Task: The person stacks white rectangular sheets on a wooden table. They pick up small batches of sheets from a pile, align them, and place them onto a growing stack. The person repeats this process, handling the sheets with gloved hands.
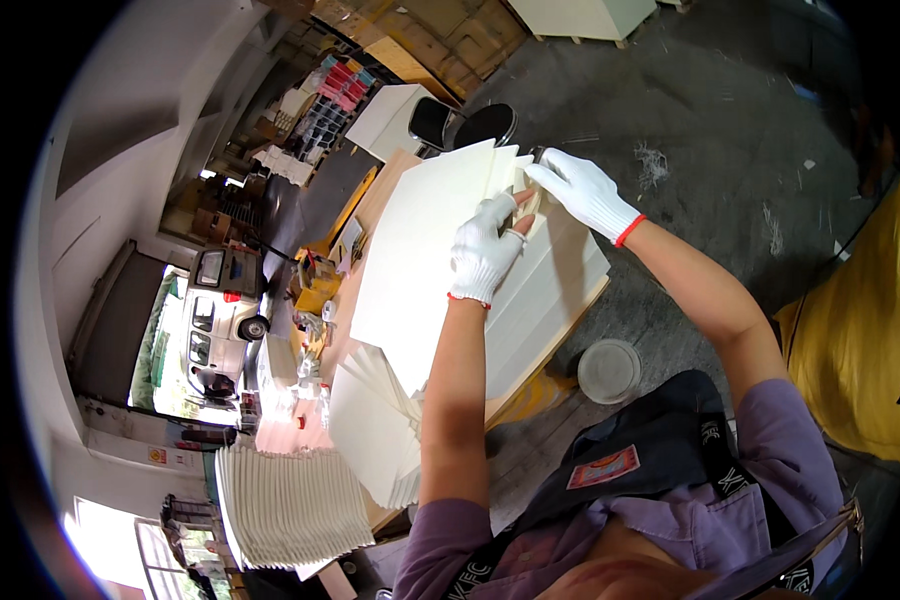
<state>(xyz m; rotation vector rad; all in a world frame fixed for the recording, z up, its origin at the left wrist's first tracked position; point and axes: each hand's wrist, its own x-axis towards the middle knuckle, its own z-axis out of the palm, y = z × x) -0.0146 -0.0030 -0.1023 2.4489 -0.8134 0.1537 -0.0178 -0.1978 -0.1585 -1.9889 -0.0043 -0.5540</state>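
Observation:
Large white sheets (pixel 415 235), like thin board, lie fanned in a stack on a wooden table. My left hand (pixel 485 250), in a white knit glove with bare thumb and fingertip, is closed over the edges of the upper sheets. At the far corner of the stack is my right hand (pixel 582 190), in a white glove with a red cuff. Its fingers are closed around a small dark thing, mostly hidden. Under both hands the lower sheets (pixel 545 305) lie in offset layers.
Another fanned pile of white sheets (pixel 370 425) lies nearer me, beside a tall stack of white boards (pixel 285 505). A black chair (pixel 485 125) stands beyond the table. A round tub (pixel 610 370) is on the floor, and a yellow sack (pixel 860 320) is at right.

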